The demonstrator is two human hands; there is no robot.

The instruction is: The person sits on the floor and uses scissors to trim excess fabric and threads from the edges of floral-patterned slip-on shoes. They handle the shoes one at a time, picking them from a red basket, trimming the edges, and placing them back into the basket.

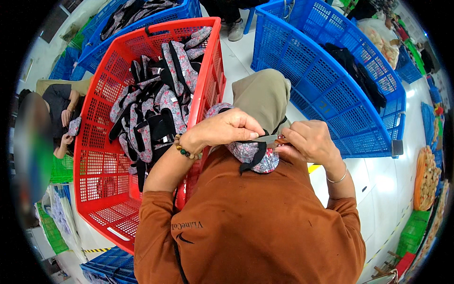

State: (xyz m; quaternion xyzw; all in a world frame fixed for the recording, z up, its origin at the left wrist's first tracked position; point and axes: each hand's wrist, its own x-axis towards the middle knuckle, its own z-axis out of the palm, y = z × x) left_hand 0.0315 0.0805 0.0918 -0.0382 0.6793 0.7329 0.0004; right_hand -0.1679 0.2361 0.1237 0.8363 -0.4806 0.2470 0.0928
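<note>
At centre frame the fingers of the left hand (227,128) are pinched together on the black strap and edge of a floral fabric pouch (250,154), which rests in the lap against the orange shirt (246,227). The fingers of the right hand (309,139) are closed on small thread snips (273,139), whose metal blade lies between the two hands and touches the pouch's black trim; whether the blades are apart or together cannot be determined. The left wrist carries a bead bracelet (183,150), the right a thin bangle (338,179). A raised knee in khaki trousers (262,94) sits just above the hands. Left of centre, a red plastic crate (101,180) holds a heap of matching floral pouches (156,109) with black straps; empty-looking blue crates (326,80) occupy the upper right. Risk assessment: the blade works close to the left fingertips, so a slip in the pinch could nick skin or cut the strap itself instead of a loose thread. A slack grip could also let the pouch slide off the lap.
</note>
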